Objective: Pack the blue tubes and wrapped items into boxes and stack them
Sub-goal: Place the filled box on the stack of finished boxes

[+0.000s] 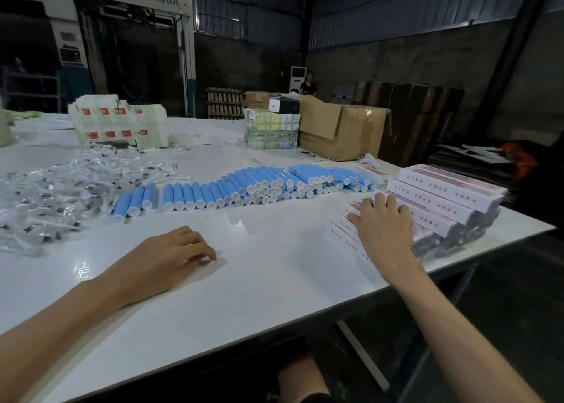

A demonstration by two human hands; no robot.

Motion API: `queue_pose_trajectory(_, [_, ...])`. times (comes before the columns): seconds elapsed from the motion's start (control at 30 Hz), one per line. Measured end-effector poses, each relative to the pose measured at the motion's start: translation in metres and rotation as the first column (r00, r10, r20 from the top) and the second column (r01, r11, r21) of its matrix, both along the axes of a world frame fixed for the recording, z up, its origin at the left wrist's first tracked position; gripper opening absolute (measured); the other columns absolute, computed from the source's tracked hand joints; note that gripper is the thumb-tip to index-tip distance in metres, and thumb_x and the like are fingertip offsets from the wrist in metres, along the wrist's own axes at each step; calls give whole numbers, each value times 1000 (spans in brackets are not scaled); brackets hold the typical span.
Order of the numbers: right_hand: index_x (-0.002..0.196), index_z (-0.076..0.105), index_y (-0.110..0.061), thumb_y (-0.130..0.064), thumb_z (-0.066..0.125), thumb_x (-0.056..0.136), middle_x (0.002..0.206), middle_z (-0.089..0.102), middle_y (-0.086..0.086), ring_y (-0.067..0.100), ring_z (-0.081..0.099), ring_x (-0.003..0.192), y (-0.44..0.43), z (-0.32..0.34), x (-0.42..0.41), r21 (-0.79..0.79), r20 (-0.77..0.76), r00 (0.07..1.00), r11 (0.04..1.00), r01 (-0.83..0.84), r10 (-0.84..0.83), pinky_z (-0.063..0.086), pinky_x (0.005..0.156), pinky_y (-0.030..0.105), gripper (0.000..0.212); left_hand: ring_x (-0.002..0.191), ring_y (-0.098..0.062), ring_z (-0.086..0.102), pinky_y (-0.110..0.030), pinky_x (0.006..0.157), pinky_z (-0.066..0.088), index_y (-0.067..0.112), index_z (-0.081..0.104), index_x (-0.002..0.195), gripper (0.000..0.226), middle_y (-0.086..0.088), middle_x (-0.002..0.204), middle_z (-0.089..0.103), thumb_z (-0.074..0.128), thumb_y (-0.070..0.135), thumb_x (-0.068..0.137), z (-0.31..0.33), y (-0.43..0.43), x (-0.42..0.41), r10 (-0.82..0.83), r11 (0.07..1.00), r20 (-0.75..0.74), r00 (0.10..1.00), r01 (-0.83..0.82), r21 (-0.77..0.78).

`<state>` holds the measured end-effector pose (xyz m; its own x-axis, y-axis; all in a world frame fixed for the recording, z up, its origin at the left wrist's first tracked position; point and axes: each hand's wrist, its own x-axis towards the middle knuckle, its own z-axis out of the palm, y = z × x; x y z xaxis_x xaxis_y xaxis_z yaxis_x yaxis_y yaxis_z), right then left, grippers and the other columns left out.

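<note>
right hand (383,222) lies flat, fingers spread, on the boxes (442,198) at 3 o'clock, gripping nothing. left hand (174,254) rests loosely curled on the table (274,296), empty. blue tubes (244,186) at 12, wrapped items (55,195) at 9. i'd square the box edges before piling more, the stack looks skewed.

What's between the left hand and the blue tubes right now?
Nothing: the head view shows only bare white table between the left hand and the blue tubes.

Factory packing floor, big machine (122,51), cardboard cartons (341,134)
</note>
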<state>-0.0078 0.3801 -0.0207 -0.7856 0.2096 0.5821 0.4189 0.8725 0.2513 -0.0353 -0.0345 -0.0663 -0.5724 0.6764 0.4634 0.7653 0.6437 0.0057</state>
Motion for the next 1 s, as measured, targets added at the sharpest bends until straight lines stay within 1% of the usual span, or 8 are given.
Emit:
queue_pose_trajectory(0.13, [127,61,-16,-56,43,106,125,62,7,25,58,113,-2,-4,3,59,11,1000,998,12,-13,49,95,41,48,106,-11,66,-30,70,59,31,77,119,41,18,112,69,40,45,106,0,-1,1,13,1000,-33,999,-14,-16])
queue_pose_trajectory(0.27, [118,68,-6,-45,60,103,120,69,17,37,63,115,-26,14,-1,19,-80,991,995,-103,104,48,102,49,43,104,-9,65,-32,71,59,32,76,118,26,19,111,70,52,36,108,3,-3,1,57,998,-28,998,-57,-2])
queue_pose_trajectory(0.3, [115,69,-3,-41,62,103,115,70,18,39,64,112,-39,21,-6,-9,-107,981,986,-165,163,48,99,50,40,103,-8,64,-32,72,58,32,76,118,19,19,109,70,61,28,107,3,-4,1,78,997,-23,997,-77,11])
queue_pose_trajectory(0.4, [109,69,-5,-32,55,106,103,69,14,36,63,102,-87,37,-27,-77,-126,928,929,-361,350,47,80,44,31,95,-7,66,-30,70,56,32,77,113,22,19,102,70,72,13,101,5,-7,2,172,979,1,985,-171,112])
queue_pose_trajectory(0.53, [96,61,-13,-28,47,108,91,68,8,32,65,87,-167,35,-60,-212,-128,784,755,-620,608,35,63,37,25,84,-6,66,-39,71,58,32,77,108,21,19,98,71,69,14,102,6,-13,-4,302,912,83,950,-314,265])
queue_pose_trajectory(0.7, [80,51,-15,-32,46,106,71,56,3,35,57,75,-269,8,-89,-476,-157,591,464,-748,792,36,62,39,31,79,-8,64,-40,77,56,32,76,102,21,17,90,72,65,14,100,8,-30,-10,431,782,205,879,-477,401])
queue_pose_trajectory(0.87, [79,56,-14,-37,47,106,72,64,2,28,59,73,-321,-24,-101,-651,-246,531,268,-710,811,47,66,42,36,79,-19,65,-46,75,56,30,66,89,15,11,83,71,60,18,97,6,-45,-13,544,694,294,786,-618,368])
queue_pose_trajectory(1.0, [76,54,-18,-36,48,107,68,59,-3,24,59,71,-326,-44,-115,-691,-296,521,197,-696,801,43,63,38,36,82,-17,65,-44,78,56,28,70,94,13,10,84,71,58,24,97,10,-46,-16,598,655,325,732,-681,328])
